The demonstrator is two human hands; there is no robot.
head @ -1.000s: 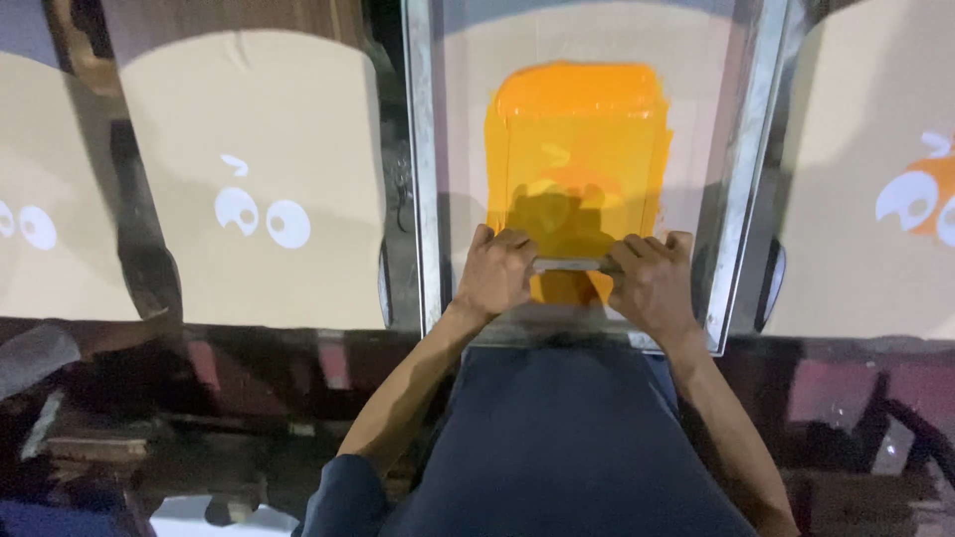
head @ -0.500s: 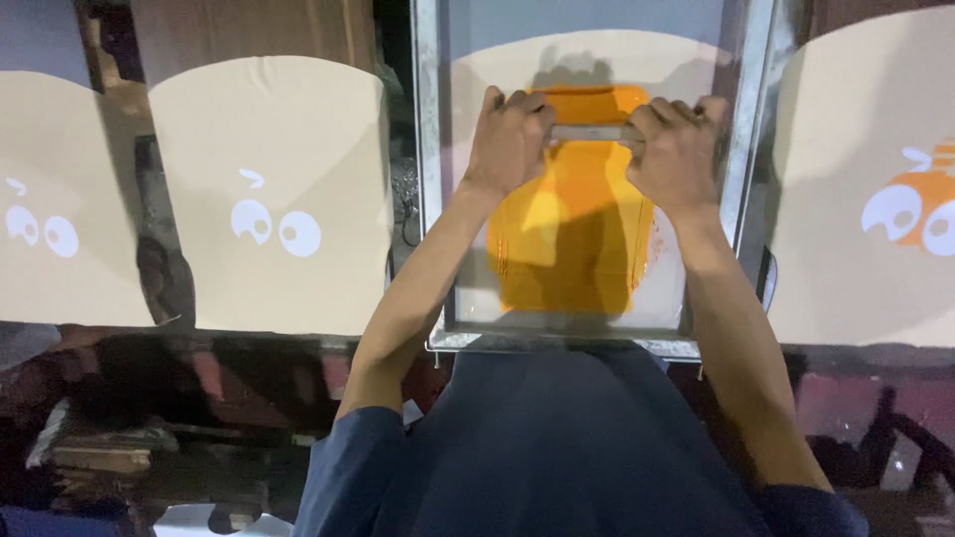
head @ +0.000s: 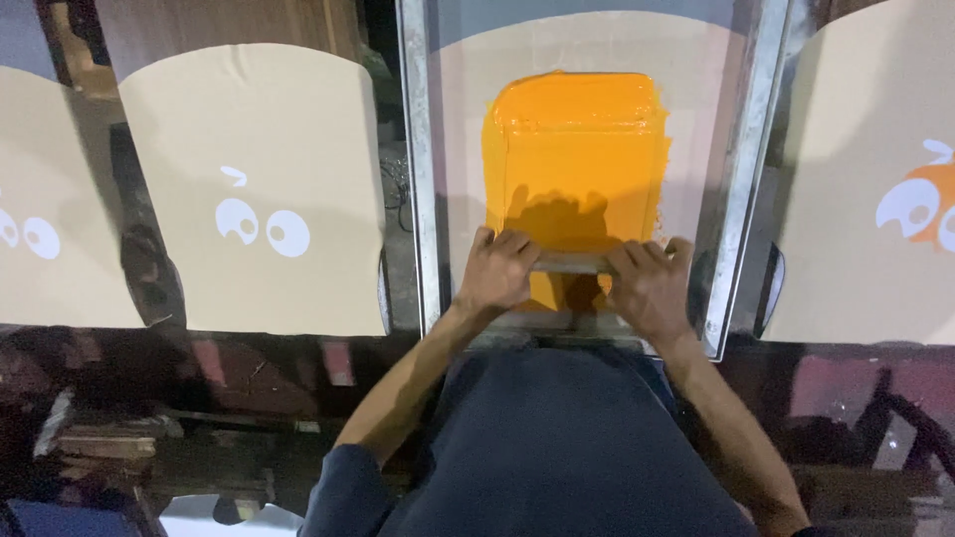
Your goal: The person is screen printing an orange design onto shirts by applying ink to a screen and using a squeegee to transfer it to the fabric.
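Both hands have pulled the squeegee (head: 572, 263) back (each grip clamped on it), orange ink (head: 575, 169) covering the framed screen (head: 418, 179).

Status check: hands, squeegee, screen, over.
Left hand and right hand grip squeegee at near edge of screen frame. Orange ink spread across mesh. Nothing in the way.

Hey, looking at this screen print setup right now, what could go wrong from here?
Both hands, left hand and right hand, grip the squeegee at the near edge of the framed screen. The thick orange ink may smear onto fingers. Uneven pressure might streak the print.
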